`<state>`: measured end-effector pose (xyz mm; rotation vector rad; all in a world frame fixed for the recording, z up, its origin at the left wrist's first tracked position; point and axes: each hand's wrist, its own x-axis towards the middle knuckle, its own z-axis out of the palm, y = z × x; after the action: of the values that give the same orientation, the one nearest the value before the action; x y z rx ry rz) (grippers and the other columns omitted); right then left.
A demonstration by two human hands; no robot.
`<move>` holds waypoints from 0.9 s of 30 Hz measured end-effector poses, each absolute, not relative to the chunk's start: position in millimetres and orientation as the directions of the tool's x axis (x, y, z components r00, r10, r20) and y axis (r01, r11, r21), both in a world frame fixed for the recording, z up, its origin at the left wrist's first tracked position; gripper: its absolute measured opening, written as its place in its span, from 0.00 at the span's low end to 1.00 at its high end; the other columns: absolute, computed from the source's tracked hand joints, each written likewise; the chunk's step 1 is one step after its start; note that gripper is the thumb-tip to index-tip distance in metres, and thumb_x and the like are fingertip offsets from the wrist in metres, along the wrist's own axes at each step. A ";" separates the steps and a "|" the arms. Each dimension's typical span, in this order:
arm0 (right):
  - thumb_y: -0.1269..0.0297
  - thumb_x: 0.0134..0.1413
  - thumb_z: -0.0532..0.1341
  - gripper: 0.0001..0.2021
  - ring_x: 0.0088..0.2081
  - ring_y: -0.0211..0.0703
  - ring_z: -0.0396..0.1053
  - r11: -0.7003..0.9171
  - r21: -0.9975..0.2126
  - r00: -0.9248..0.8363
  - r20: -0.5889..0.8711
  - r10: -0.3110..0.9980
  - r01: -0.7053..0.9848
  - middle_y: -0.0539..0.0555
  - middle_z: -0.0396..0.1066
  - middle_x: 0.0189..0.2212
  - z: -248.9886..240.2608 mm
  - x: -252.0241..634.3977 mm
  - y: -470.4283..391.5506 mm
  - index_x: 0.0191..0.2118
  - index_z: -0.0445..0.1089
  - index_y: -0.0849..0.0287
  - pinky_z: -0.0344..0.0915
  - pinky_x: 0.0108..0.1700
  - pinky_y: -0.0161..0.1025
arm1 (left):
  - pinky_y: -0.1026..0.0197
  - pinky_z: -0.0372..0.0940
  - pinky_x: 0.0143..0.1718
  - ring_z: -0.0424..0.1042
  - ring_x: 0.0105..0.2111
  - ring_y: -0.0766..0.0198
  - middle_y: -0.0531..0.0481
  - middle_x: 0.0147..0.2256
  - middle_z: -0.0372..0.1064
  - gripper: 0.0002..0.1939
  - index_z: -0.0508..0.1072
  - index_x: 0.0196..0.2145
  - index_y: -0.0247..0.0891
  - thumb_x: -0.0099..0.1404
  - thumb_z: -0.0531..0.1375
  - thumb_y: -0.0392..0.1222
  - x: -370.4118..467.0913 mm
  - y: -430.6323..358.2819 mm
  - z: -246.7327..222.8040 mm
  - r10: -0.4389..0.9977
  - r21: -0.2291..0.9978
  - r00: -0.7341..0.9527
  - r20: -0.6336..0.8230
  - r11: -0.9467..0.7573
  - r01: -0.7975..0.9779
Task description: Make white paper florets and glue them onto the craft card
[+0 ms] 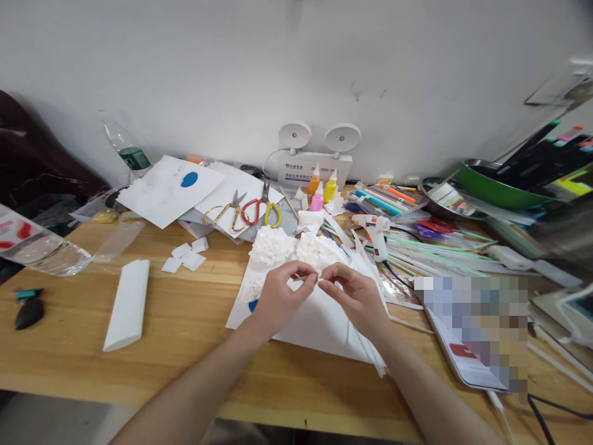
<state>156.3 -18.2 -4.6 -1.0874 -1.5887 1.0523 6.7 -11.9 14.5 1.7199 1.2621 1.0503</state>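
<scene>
My left hand (285, 293) and my right hand (356, 298) meet fingertip to fingertip above a white sheet of paper (310, 324). Both are closed in a pinch. A tiny whitish bit shows between the fingertips, too small to name. Just beyond the hands, two fluffy white paper clusters (272, 246) lie side by side on the sheet. Some small white bits (252, 289) and part of a blue spot (252, 305) show left of my left hand. Thin white strips (364, 340) run beneath my right wrist.
Left are a folded white paper (127, 306), several paper squares (192, 259) and a water bottle (41, 241). Scissors (227, 210) and red-and-yellow-handled pliers (262, 207) lie behind. A glue gun (374, 233), small paint bottles (317, 198) and a tablet (463, 346) stand or lie rightward.
</scene>
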 end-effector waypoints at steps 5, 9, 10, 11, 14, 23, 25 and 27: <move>0.62 0.49 0.59 0.05 0.30 0.38 0.60 0.258 -0.950 -0.174 0.228 0.958 0.177 0.50 0.64 0.26 -5.8 156.3 -18.3 0.29 0.66 0.58 0.59 0.35 0.37 | 0.63 0.62 0.36 0.68 0.32 0.64 0.50 0.30 0.70 0.06 0.70 0.30 0.36 0.57 0.54 0.38 6.8 -12.2 12.7 0.960 0.917 0.219 0.173 -0.238 0.319; 0.62 0.49 0.60 0.05 0.30 0.38 0.61 0.283 -0.936 -0.136 0.259 0.956 0.209 0.50 0.66 0.26 -6.3 157.5 -17.7 0.29 0.66 0.58 0.60 0.35 0.38 | 0.63 0.62 0.37 0.69 0.33 0.64 0.49 0.31 0.71 0.06 0.71 0.30 0.36 0.58 0.54 0.37 7.0 -12.4 13.5 0.961 0.934 0.224 0.161 -0.222 0.280; 0.62 0.49 0.60 0.05 0.30 0.38 0.62 0.293 -0.931 -0.127 0.270 0.954 0.217 0.50 0.66 0.26 -6.1 157.7 -17.7 0.29 0.67 0.58 0.60 0.35 0.38 | 0.63 0.62 0.37 0.69 0.33 0.64 0.49 0.31 0.71 0.06 0.71 0.30 0.36 0.58 0.54 0.37 7.2 -12.6 13.8 0.963 0.937 0.220 0.156 -0.215 0.275; 0.62 0.48 0.60 0.05 0.30 0.39 0.63 0.304 -0.925 -0.119 0.283 0.952 0.227 0.51 0.66 0.26 -5.6 157.8 -17.8 0.29 0.67 0.57 0.61 0.35 0.38 | 0.63 0.62 0.37 0.69 0.33 0.64 0.49 0.31 0.72 0.06 0.72 0.30 0.36 0.57 0.55 0.37 7.4 -12.8 14.1 0.965 0.940 0.216 0.152 -0.209 0.271; 0.63 0.47 0.61 0.04 0.31 0.39 0.65 0.341 -0.901 -0.084 0.331 0.940 0.268 0.50 0.68 0.26 -3.4 157.7 -18.8 0.28 0.68 0.57 0.62 0.35 0.38 | 0.63 0.63 0.36 0.69 0.33 0.64 0.49 0.31 0.72 0.06 0.73 0.30 0.36 0.57 0.55 0.36 7.9 -13.4 14.6 0.969 0.942 0.199 0.147 -0.198 0.271; 0.65 0.45 0.63 0.02 0.30 0.38 0.67 0.371 -0.827 0.033 0.423 0.906 0.422 0.49 0.70 0.26 1.3 154.7 -22.5 0.28 0.69 0.56 0.64 0.33 0.37 | 0.62 0.64 0.36 0.70 0.33 0.63 0.49 0.31 0.73 0.06 0.73 0.30 0.36 0.56 0.56 0.36 7.0 -13.9 13.5 0.971 0.931 0.175 0.164 -0.211 0.299; 0.67 0.46 0.62 0.02 0.31 0.39 0.67 0.438 -0.777 0.019 0.499 0.866 0.451 0.50 0.70 0.27 -0.2 153.6 -22.2 0.29 0.70 0.56 0.64 0.34 0.37 | 0.62 0.64 0.35 0.70 0.32 0.63 0.49 0.31 0.73 0.06 0.73 0.30 0.36 0.56 0.56 0.36 7.2 -13.7 13.4 0.969 0.930 0.178 0.172 -0.219 0.295; 0.69 0.46 0.62 0.03 0.31 0.40 0.67 0.512 -0.706 0.004 0.589 0.808 0.489 0.51 0.70 0.27 -1.5 152.6 -21.8 0.30 0.71 0.55 0.64 0.34 0.39 | 0.62 0.64 0.35 0.70 0.33 0.63 0.49 0.31 0.73 0.07 0.73 0.31 0.37 0.56 0.56 0.36 7.5 -13.5 13.5 0.966 0.930 0.189 0.175 -0.225 0.291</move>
<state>152.6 -21.8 -1.5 -1.1224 -1.6459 0.3597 7.5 -13.5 13.5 1.6679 1.2066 1.0676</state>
